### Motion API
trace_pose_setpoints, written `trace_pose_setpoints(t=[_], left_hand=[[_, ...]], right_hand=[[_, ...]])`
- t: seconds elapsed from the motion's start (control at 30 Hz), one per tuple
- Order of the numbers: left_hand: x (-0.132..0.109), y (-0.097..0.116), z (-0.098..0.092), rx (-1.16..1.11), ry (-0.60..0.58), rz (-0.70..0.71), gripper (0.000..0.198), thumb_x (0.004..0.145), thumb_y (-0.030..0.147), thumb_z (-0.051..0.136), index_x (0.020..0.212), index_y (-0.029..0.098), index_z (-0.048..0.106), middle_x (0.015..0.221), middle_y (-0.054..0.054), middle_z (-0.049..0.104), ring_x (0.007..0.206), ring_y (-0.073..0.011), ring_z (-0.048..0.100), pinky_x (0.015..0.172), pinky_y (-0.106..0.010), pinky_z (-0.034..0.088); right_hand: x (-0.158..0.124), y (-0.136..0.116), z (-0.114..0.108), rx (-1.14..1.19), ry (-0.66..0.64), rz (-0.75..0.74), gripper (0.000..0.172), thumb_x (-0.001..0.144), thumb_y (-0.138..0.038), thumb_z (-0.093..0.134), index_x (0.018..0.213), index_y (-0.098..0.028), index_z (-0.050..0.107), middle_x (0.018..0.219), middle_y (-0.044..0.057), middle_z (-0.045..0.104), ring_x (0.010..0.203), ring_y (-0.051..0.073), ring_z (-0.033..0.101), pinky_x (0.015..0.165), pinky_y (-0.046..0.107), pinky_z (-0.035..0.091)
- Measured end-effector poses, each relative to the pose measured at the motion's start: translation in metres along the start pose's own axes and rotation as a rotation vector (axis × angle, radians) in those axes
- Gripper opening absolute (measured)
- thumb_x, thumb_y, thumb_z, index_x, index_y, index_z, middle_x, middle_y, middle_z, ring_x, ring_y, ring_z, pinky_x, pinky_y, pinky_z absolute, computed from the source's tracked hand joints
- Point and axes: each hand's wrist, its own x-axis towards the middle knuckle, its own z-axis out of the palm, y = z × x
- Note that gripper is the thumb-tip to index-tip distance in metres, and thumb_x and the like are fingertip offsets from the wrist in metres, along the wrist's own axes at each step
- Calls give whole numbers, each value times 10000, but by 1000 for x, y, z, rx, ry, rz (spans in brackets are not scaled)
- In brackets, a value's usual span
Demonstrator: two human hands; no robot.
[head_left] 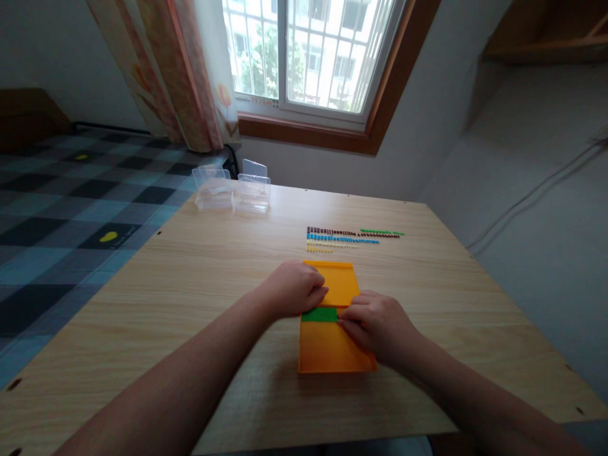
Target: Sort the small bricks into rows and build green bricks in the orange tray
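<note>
An orange open tray (337, 348) lies in front of me, crossed by a raised divider. A flat green strip (319, 315) fills part of the band just below the divider, starting from the left wall. My left hand (299, 288) rests on the tray's left edge by the upper section, its fingers curled over that side. At the right end of the green strip, my right hand (375, 316) has thumb and fingers pinched together, the palm over the tray's right wall. Whatever is between those fingertips is too small and covered to make out.
Beyond the tray, small pieces stand in rows: dark brown (327, 230), blue (342, 239), pale and yellow (319, 250), and green (375, 231). Clear plastic boxes (251, 196) with raised lids sit at the table's (213, 266) far left. A bed (95, 209) adjoins the left side.
</note>
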Motion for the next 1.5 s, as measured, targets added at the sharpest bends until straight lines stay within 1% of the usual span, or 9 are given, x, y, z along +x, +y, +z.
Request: trace_pose_setpoints(t=[0.33, 0.5, 0.67, 0.97, 1.03, 1.1, 1.27, 1.5], left_hand=[[0, 0, 1, -9, -15, -5, 313, 912, 313, 556, 640, 176, 630, 703, -47, 687, 650, -177, 614, 588, -295, 365], [0, 0, 1, -3, -24, -2, 307, 911, 316, 557, 648, 178, 636, 718, -48, 694, 657, -178, 617, 587, -292, 366], [0, 0, 0, -8, -20, -1, 303, 906, 305, 558, 644, 177, 639, 701, -53, 687, 649, -182, 619, 586, -298, 372], [0, 0, 1, 12, -40, -8, 277, 896, 307, 570, 662, 183, 654, 738, -48, 707, 684, -186, 625, 596, -296, 375], [0, 0, 0, 17, -45, -12, 270, 893, 308, 570, 667, 185, 655, 747, -48, 711, 688, -187, 623, 600, -294, 375], [0, 0, 0, 16, -49, -12, 267, 891, 307, 567, 670, 186, 655, 751, -49, 712, 690, -188, 622, 605, -295, 378], [-1, 2, -2, 18, -68, -12, 268, 884, 304, 568, 660, 183, 651, 737, -52, 704, 675, -190, 618, 601, -299, 386], [-1, 0, -1, 18, -48, 17, 263, 873, 295, 569, 649, 182, 647, 708, -49, 692, 649, -188, 612, 584, -302, 375]], right_hand=[[0, -1, 1, -19, 2, 30, 213, 931, -228, 626, 747, -213, 733, 739, 25, 699, 761, 172, 607, 677, 284, 410], [1, -2, -1, -9, -2, 22, 208, 934, -212, 621, 767, -214, 744, 740, 29, 701, 781, 173, 615, 694, 279, 427], [0, -1, 0, -21, 12, 9, 199, 927, -220, 635, 765, -218, 750, 729, 26, 699, 758, 171, 611, 675, 278, 420], [0, 1, 0, 8, -13, 4, 230, 950, -225, 606, 755, -209, 726, 736, 29, 694, 775, 171, 604, 693, 283, 417], [0, 2, -2, 18, -20, -22, 217, 950, -212, 595, 774, -213, 723, 742, 19, 689, 757, 165, 589, 685, 285, 403], [-1, 3, -6, 21, -44, -78, 206, 953, -206, 582, 804, -220, 723, 756, 12, 685, 737, 159, 570, 674, 289, 384], [-3, 7, -11, 7, -89, -202, 235, 983, -226, 542, 839, -235, 728, 770, 14, 672, 720, 155, 540, 658, 298, 349], [-4, 10, -7, 6, -77, -237, 209, 990, -236, 553, 901, -255, 741, 783, 11, 668, 724, 157, 530, 654, 304, 335]])
